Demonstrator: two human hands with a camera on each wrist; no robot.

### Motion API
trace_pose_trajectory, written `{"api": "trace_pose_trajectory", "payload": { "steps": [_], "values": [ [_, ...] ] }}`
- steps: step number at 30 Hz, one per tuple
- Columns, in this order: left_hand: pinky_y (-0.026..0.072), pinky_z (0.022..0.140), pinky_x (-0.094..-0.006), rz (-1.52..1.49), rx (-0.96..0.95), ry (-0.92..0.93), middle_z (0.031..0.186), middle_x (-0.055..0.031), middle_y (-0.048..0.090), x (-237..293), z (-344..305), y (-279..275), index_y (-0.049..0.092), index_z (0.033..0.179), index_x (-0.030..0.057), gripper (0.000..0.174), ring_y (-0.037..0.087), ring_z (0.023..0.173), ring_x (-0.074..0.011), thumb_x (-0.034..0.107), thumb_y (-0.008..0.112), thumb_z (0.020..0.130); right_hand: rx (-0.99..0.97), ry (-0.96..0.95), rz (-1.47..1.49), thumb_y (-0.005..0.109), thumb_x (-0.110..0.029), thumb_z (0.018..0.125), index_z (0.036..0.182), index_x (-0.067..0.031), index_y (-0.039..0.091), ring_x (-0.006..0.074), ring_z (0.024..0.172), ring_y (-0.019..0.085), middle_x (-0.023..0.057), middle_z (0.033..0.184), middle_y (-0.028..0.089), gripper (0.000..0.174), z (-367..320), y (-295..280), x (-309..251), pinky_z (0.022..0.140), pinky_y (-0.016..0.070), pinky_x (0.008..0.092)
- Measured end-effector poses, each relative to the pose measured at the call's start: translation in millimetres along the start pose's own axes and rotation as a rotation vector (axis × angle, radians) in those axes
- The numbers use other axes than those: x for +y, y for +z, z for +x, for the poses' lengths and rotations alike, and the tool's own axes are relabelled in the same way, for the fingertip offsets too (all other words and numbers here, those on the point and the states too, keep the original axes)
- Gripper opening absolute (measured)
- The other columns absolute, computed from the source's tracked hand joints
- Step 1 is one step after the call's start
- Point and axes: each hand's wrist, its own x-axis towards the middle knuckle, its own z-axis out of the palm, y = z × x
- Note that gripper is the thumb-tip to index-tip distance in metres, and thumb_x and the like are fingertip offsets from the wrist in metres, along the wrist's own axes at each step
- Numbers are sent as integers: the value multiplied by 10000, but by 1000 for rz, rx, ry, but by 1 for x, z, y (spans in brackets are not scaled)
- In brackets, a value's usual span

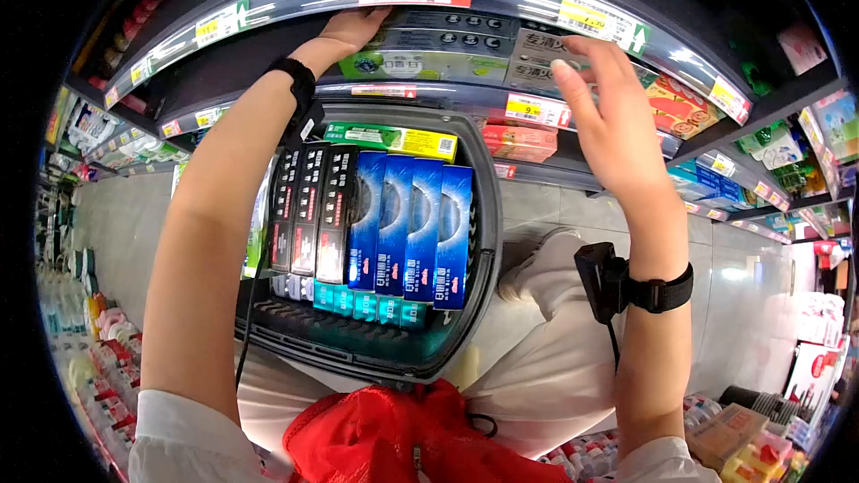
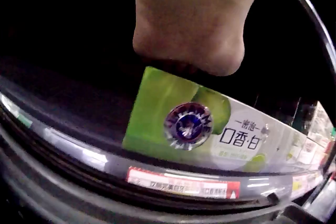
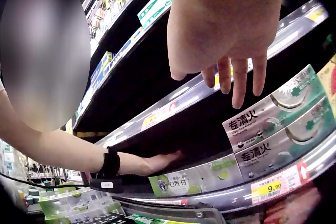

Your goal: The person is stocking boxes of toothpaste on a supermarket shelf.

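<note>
My left hand (image 1: 356, 29) reaches into the dark shelf at the upper middle of the head view, fingertips hidden behind the price rail. Just below it lies a green and white toothpaste box (image 2: 178, 119) along the shelf's front. In the right wrist view the left hand's fingers look extended over that box, with nothing seen in them. My right hand (image 1: 613, 116) is raised at the shelf front, fingers spread and empty. Close to it are two stacked silver and green toothpaste boxes (image 3: 257, 145). A dark basket (image 1: 488, 215) below holds blue toothpaste boxes (image 1: 416, 224).
Black boxes (image 1: 313, 206), teal boxes (image 1: 376, 304) and a green-yellow box (image 1: 394, 139) also fill the basket. The upper shelf's price rail (image 1: 510, 0) overhangs the hands. Red boxes (image 1: 519, 139) sit on a lower shelf. Tiled floor (image 1: 734, 286) lies to the right.
</note>
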Motion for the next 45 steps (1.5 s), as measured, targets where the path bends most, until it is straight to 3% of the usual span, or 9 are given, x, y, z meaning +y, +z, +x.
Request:
{"api": "trace_pose_trajectory", "payload": {
  "steps": [8, 15, 20, 24, 25, 29, 34, 38, 45],
  "values": [
    [207, 1053, -416, 471, 20, 186, 1419, -98, 238, 28, 15, 8, 264, 1362, 184, 579, 251, 1294, -275, 518, 303, 891, -23, 8, -39, 527, -295, 844, 1067, 15, 515, 359, 922, 537, 183, 1041, 527, 382, 0, 0, 1, 768, 448, 399],
    [240, 1039, -397, 367, -53, 118, 1395, -111, 284, 36, 9, 2, 306, 1337, 165, 573, 303, 1268, -267, 521, 313, 888, -70, 24, -24, 521, -296, 848, 1064, 22, 512, 361, 914, 547, 191, 1044, 528, 385, 1, 3, -5, 763, 456, 401],
    [100, 1077, -410, 352, -271, 75, 1466, -31, 98, 29, -3, 5, 150, 1394, 287, 620, 90, 1348, -217, 604, 145, 862, -56, 20, -21, 526, -295, 844, 1067, 31, 509, 364, 927, 545, 195, 1050, 531, 395, 2, 5, -6, 775, 454, 402],
    [135, 1081, -351, 258, -359, 255, 1448, -99, 152, 19, -45, -26, 197, 1379, 67, 660, 127, 1338, -245, 519, 214, 899, -27, -44, -35, 518, -289, 850, 1069, 34, 511, 366, 926, 545, 198, 1054, 535, 390, 5, 12, -9, 776, 454, 401],
    [213, 1058, -367, 318, -295, 242, 1418, -123, 236, 14, -61, -31, 241, 1359, 43, 635, 234, 1304, -274, 476, 301, 899, -29, -50, -27, 518, -289, 850, 1069, 34, 511, 366, 926, 545, 198, 1054, 535, 390, 6, 15, -11, 776, 454, 401],
    [406, 902, -416, 504, -172, 71, 1295, -202, 399, -3, -147, -74, 278, 1330, 51, 587, 480, 1088, -373, 363, 449, 863, -67, -47, -16, 519, -290, 850, 1058, 30, 516, 362, 888, 556, 193, 1020, 537, 383, 6, 27, -18, 746, 463, 402],
    [471, 795, -424, 608, -222, -320, 1169, -257, 482, -61, -199, -102, 290, 1312, 15, 709, 549, 983, -379, 406, 558, 786, -146, -57, -67, 528, -289, 844, 1034, 20, 520, 362, 851, 562, 181, 981, 538, 363, 2, 43, -29, 712, 469, 403],
    [487, 734, -422, 507, -69, -293, 1042, -277, 541, -71, -222, -105, 319, 1250, -31, 742, 583, 887, -384, 326, 672, 704, -205, -110, -82, 533, -287, 839, 1045, 6, 514, 358, 838, 567, 172, 994, 535, 359, -2, 61, -38, 705, 471, 408],
    [468, 730, -427, 141, -136, -127, 935, -246, 592, -68, -221, -103, 266, 1297, -27, 789, 581, 862, -392, 326, 662, 713, -407, -113, -88, 547, -274, 829, 1060, 11, 502, 359, 879, 556, 161, 1030, 518, 370, -4, 99, -61, 738, 466, 412]
  ]
}}
